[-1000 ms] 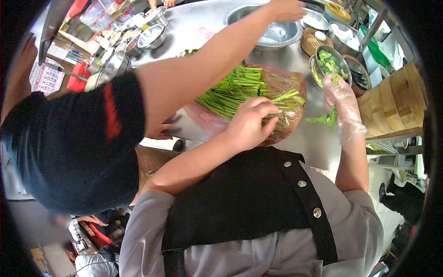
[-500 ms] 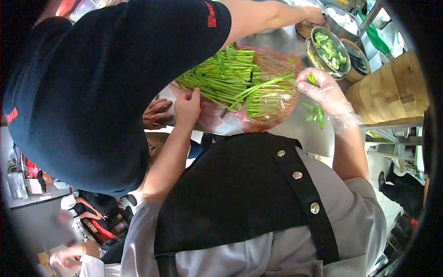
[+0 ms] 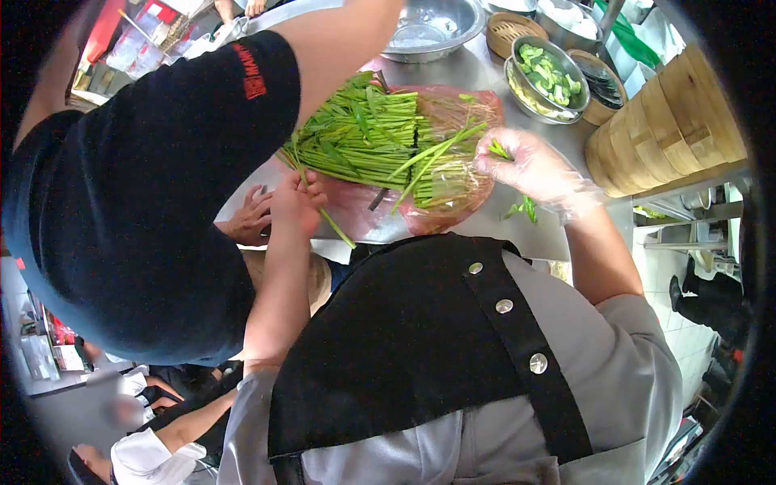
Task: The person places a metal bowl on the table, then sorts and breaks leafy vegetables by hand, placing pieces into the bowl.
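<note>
A bundle of long green stalks with narrow leaves, apparently water spinach [image 3: 356, 149], lies on a pink-tinted plastic bag [image 3: 465, 214] in front of me. My bare left hand [image 3: 297, 200] pinches a single stalk [image 3: 335, 228] at the bundle's left end, its lower part sticking out below my fingers. My right hand [image 3: 529, 168], in a clear plastic glove, is closed around short green pieces [image 3: 499, 149], just right of the bundle. A few loose leafy pieces [image 3: 525, 208] lie on the metal table below it.
A co-worker in a dark shirt [image 3: 153, 218] leans in at left, one hand [image 3: 249, 217] near my left wrist. Beyond the bundle stand a metal basin [image 3: 432, 32], a bowl of cut greens [image 3: 552, 74] and a bamboo steamer [image 3: 511, 34]. Stacked steamers [image 3: 663, 121] rise at right.
My left hand now holds one stalk drawn from the bundle. The co-worker's outstretched arm has pulled back leftward from the bowls, uncovering the metal basin. My right hand stays closed on the green pieces.
</note>
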`<state>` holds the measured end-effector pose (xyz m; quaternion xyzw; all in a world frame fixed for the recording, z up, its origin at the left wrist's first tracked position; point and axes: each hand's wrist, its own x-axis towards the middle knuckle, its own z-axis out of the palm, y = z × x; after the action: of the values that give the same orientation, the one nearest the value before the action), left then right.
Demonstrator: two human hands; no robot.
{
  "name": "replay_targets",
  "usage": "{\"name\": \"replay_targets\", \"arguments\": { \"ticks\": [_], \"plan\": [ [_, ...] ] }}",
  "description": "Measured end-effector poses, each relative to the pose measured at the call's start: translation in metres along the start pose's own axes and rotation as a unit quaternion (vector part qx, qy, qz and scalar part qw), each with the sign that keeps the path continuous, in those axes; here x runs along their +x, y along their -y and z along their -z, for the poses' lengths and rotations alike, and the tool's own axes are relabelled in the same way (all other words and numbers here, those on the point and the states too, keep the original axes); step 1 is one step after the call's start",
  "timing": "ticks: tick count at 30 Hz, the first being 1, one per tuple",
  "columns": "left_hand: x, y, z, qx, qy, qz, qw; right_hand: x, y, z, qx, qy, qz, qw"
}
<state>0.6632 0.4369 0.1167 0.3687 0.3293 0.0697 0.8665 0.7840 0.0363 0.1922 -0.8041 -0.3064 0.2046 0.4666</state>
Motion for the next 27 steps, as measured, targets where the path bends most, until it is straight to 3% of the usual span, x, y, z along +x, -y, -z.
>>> {"name": "replay_targets", "arguments": {
  "ticks": [1, 3, 7, 10, 12, 15, 21, 24, 27],
  "plan": [
    [0.003, -0.003, 0.003, -0.025, 0.034, 0.010, 0.999, 0.001, 0.000, -0.002, -0.003, -0.007, 0.016, 1.000],
    [0.002, -0.004, 0.001, -0.004, -0.013, -0.005, 1.000, 0.004, 0.001, -0.008, -0.009, -0.021, 0.046, 0.999],
    [-0.024, 0.001, -0.022, 0.072, -0.052, -0.040, 0.995, 0.019, 0.008, -0.035, -0.184, -0.102, 0.107, 0.972],
    [-0.049, 0.010, -0.036, 0.196, -0.067, -0.064, 0.976, 0.035, 0.005, -0.042, -0.246, -0.095, 0.128, 0.956],
    [-0.068, 0.015, -0.037, 0.331, -0.010, -0.112, 0.937, 0.041, -0.001, -0.044, -0.276, -0.064, 0.125, 0.951],
    [-0.089, 0.021, -0.050, 0.494, 0.035, -0.179, 0.850, 0.048, -0.008, -0.044, -0.268, -0.053, 0.113, 0.955],
    [-0.100, 0.023, -0.071, 0.533, 0.081, -0.184, 0.822, 0.045, 0.002, -0.036, -0.238, -0.110, 0.095, 0.960],
    [-0.098, 0.018, -0.074, 0.602, 0.138, -0.173, 0.767, 0.040, 0.013, -0.019, -0.184, -0.142, 0.080, 0.969],
    [-0.108, 0.018, -0.087, 0.601, 0.143, -0.110, 0.778, 0.035, 0.005, -0.007, -0.132, -0.173, 0.114, 0.970]
  ]
}}
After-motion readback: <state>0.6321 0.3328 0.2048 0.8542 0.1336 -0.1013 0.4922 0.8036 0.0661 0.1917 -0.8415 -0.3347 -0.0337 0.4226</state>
